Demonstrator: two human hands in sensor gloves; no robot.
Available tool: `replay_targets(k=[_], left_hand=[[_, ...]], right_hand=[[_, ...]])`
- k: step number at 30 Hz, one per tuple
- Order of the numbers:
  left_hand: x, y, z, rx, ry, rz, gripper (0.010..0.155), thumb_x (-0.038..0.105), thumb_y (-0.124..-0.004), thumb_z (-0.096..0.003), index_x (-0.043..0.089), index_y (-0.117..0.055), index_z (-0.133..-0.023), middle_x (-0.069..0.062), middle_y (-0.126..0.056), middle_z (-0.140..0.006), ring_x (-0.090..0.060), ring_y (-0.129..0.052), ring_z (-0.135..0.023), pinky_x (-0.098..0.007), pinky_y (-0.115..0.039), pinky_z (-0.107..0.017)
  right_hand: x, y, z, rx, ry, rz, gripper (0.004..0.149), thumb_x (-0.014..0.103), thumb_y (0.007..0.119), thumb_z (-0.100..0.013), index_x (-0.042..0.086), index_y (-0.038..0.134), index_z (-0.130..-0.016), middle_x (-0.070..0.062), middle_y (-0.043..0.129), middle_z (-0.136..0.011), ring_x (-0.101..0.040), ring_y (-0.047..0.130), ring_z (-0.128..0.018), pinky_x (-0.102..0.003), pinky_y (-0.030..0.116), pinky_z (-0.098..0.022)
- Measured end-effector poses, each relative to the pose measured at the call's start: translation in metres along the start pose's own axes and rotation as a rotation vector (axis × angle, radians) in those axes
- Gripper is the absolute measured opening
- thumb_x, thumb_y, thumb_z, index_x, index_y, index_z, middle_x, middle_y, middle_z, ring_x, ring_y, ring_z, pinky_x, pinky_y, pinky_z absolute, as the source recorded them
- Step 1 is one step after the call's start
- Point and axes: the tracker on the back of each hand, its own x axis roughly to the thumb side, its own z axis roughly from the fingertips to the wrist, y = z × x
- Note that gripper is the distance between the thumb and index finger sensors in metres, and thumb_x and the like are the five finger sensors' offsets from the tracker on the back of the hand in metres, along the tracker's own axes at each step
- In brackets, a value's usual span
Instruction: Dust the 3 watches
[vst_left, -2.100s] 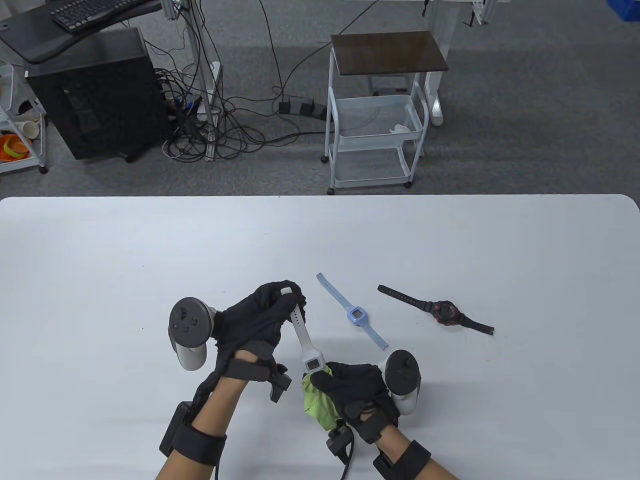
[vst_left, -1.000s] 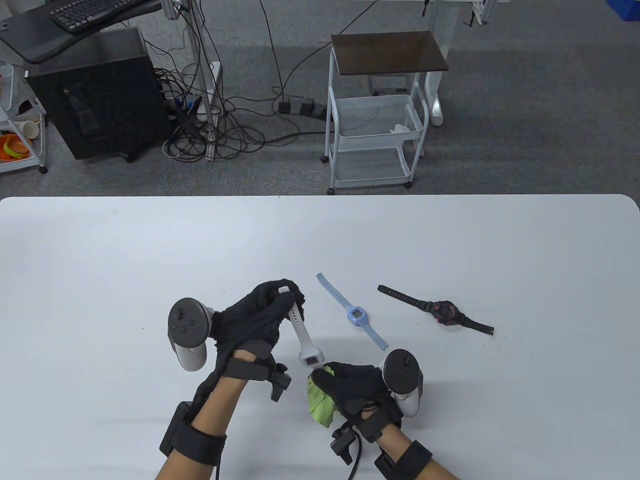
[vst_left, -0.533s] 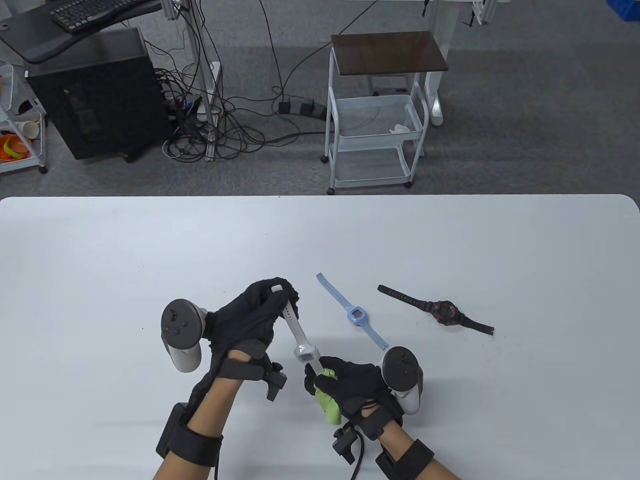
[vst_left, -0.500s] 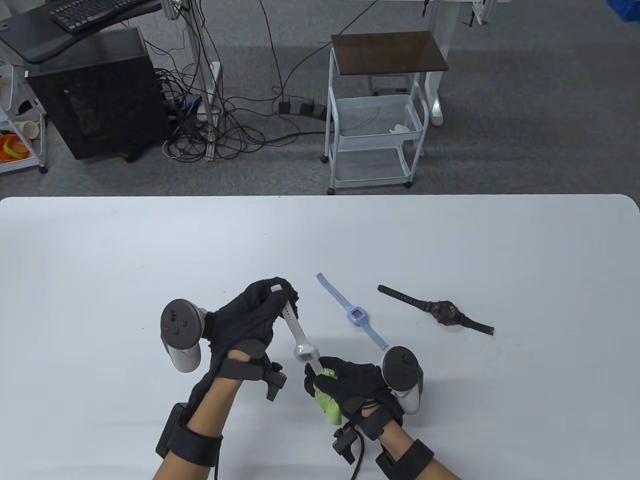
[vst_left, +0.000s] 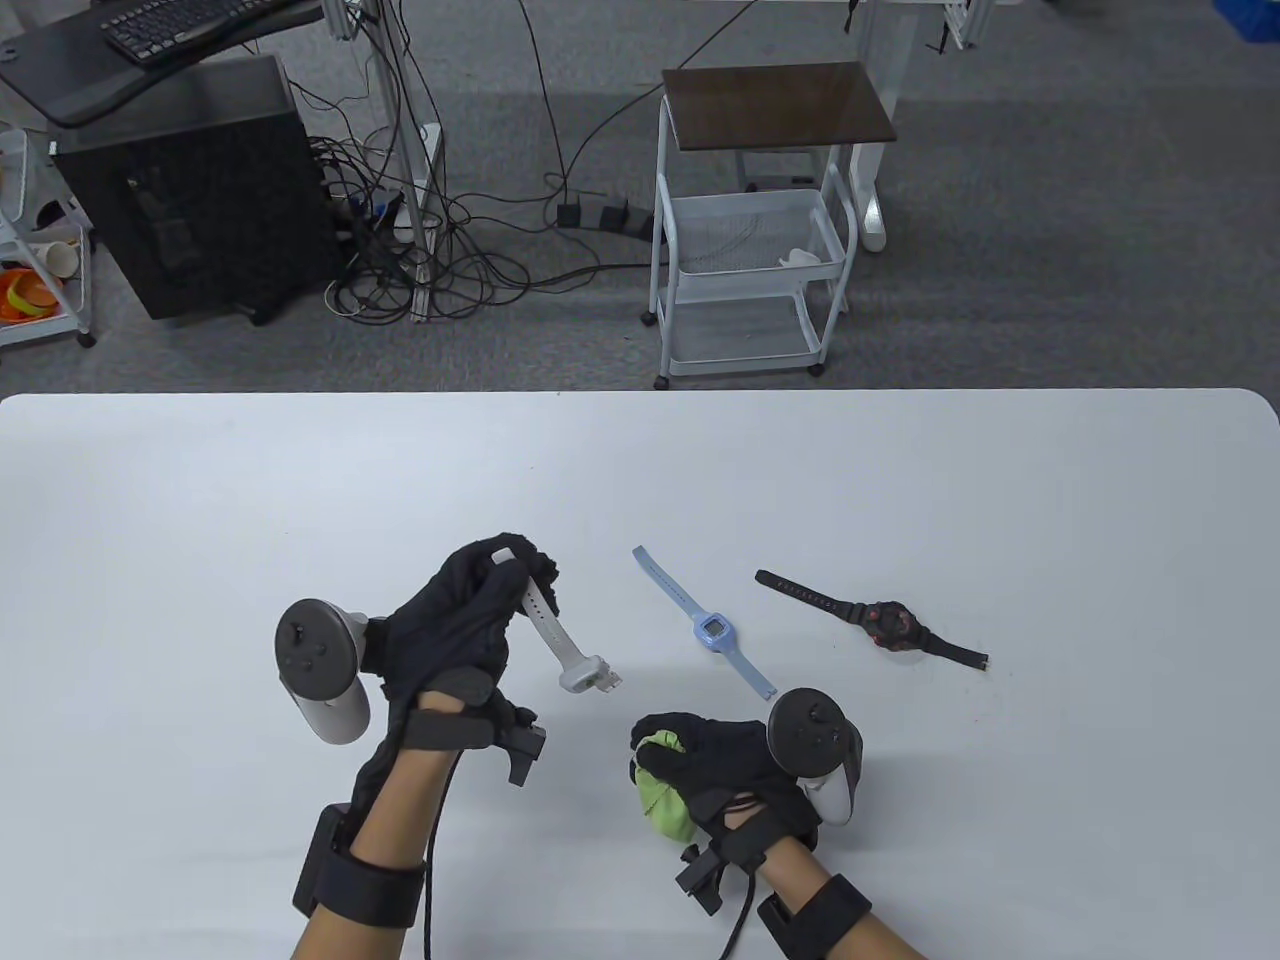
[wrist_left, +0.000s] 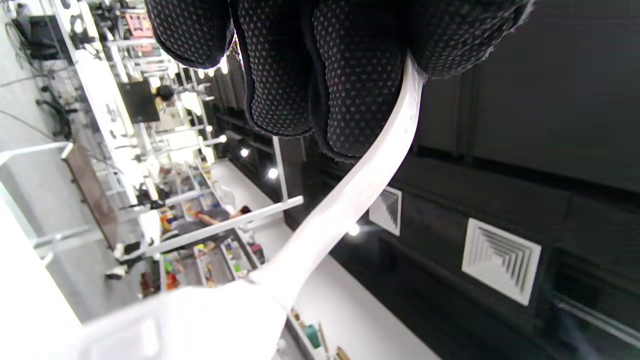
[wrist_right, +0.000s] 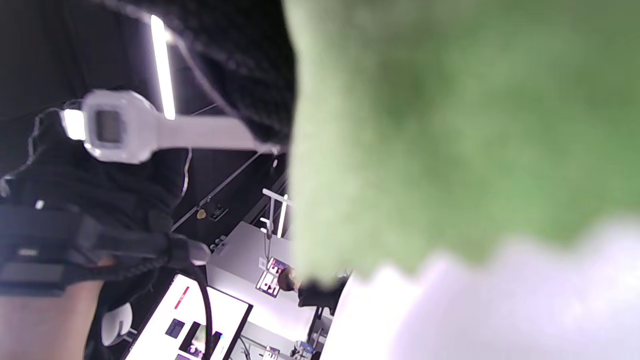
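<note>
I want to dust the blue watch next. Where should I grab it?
Pinch the blue watch by its far strap end, coming from above. It lies flat and straight on the table, so that free end lifts easily and leaves the face clear.

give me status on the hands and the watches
Left hand grips white watch by its strap, lifted. Right hand holds green cloth, apart from it. Blue watch and black watch flat on table. Nothing in the way.
</note>
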Motion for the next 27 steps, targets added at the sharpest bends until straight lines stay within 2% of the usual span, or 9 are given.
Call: replay_targets(k=[5, 11, 16, 20, 27], left_hand=[[-0.016, 0.0, -0.001, -0.006, 0.05, -0.016, 0.044, 0.051, -0.073, -0.0558, 0.021, -0.078, -0.088, 0.01, -0.098, -0.064, -0.016, -0.098, -0.079, -0.05, -0.072, -0.067], [-0.03, -0.003, -0.001, -0.037, 0.097, -0.036, 0.044, 0.051, -0.073, -0.0559, 0.021, -0.077, -0.088, 0.009, -0.098, -0.065, -0.017, -0.098, -0.079, -0.051, -0.072, -0.067], [-0.039, -0.009, 0.0, -0.066, 0.126, -0.057, 0.044, 0.051, -0.073, -0.056, 0.021, -0.077, -0.088, 0.009, -0.098, -0.065, -0.017, -0.098, -0.079, -0.051, -0.071, -0.067], [-0.045, -0.014, 0.0, -0.087, 0.143, -0.067, 0.044, 0.051, -0.073, -0.0559, 0.021, -0.078, -0.088, 0.009, -0.098, -0.065, -0.017, -0.098, -0.079, -0.052, -0.071, -0.067], [-0.051, -0.019, 0.002, -0.107, 0.159, -0.081, 0.044, 0.051, -0.073, -0.0559, 0.021, -0.078, -0.088, 0.008, -0.098, -0.064, -0.018, -0.098, -0.079, -0.051, -0.071, -0.067]], right_hand=[[0.006, -0.009, -0.002, -0.009, -0.063, 0.126, 0.052, 0.038, 0.091, -0.036, 0.001, 0.092, -0.072, -0.021, 0.108, -0.055, -0.044, 0.102, -0.045, -0.069, 0.059, -0.05], [0.008, -0.015, -0.004, 0.041, -0.08, 0.394, 0.055, 0.047, 0.088, -0.037, 0.008, 0.093, -0.075, -0.028, 0.095, -0.075, -0.055, 0.082, -0.068, -0.074, 0.044, -0.054], [0.0, -0.011, -0.008, 0.135, 0.005, 0.554, 0.059, 0.049, 0.083, -0.039, 0.009, 0.089, -0.082, -0.034, 0.072, -0.093, -0.061, 0.056, -0.083, -0.077, 0.028, -0.056], [-0.011, -0.003, -0.011, 0.233, 0.077, 0.696, 0.061, 0.05, 0.078, -0.041, 0.012, 0.083, -0.088, -0.033, 0.057, -0.101, -0.061, 0.04, -0.09, -0.077, 0.019, -0.056], [-0.015, 0.006, -0.014, 0.28, 0.117, 0.81, 0.064, 0.053, 0.074, -0.04, 0.014, 0.079, -0.092, -0.029, 0.047, -0.107, -0.058, 0.027, -0.095, -0.076, 0.011, -0.057]])
